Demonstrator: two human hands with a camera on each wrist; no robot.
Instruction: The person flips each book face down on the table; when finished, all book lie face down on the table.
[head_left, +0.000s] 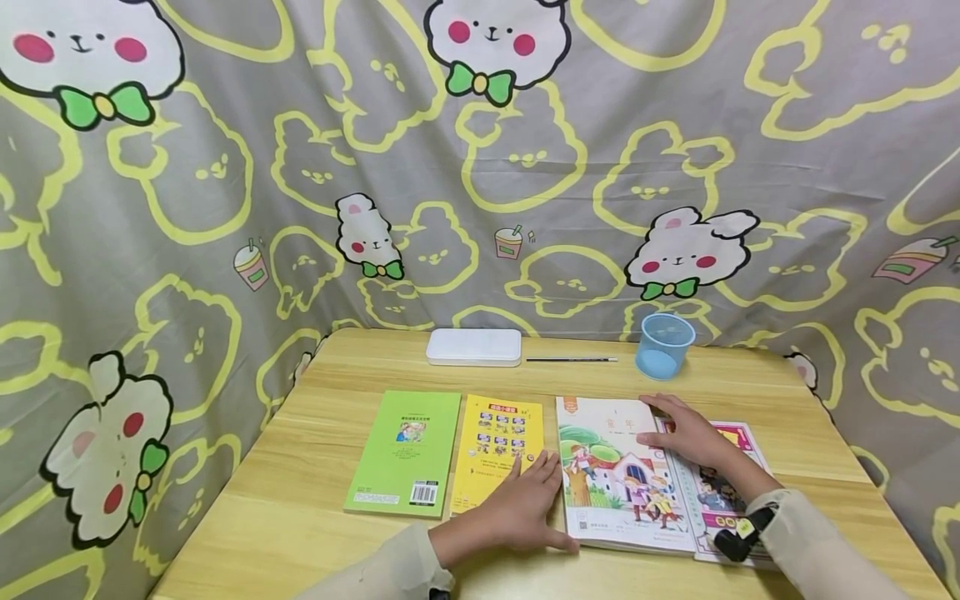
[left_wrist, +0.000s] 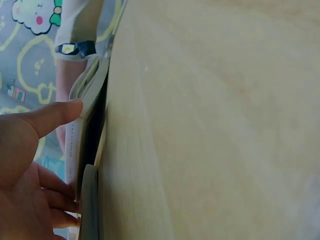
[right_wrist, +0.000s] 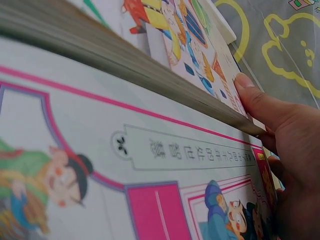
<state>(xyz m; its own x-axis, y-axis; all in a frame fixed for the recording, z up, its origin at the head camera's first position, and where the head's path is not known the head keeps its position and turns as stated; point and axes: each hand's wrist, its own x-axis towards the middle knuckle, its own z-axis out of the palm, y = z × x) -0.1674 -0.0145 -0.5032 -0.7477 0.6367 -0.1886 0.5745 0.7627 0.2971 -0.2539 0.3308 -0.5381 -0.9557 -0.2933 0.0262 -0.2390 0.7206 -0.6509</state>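
A white picture-cover book (head_left: 618,475) lies on the table, its right side overlapping a pink-bordered book (head_left: 738,533). My right hand (head_left: 686,429) grips its far right corner; in the right wrist view the thumb (right_wrist: 255,97) rests on the cover and the other fingers bend at the edge below. My left hand (head_left: 525,504) is at the book's left side, fingers extended over the right edge of a yellow book (head_left: 495,467). In the left wrist view, the left thumb (left_wrist: 62,114) touches the white book's near edge (left_wrist: 72,145), and the fingertips meet its side.
A green book (head_left: 405,454) lies left of the yellow one. Along the back stand a white case (head_left: 474,347), a thin dark pencil (head_left: 572,359) and a blue mesh cup (head_left: 664,346). A patterned grey curtain (head_left: 420,167) hangs behind and beside the wooden table (head_left: 277,492).
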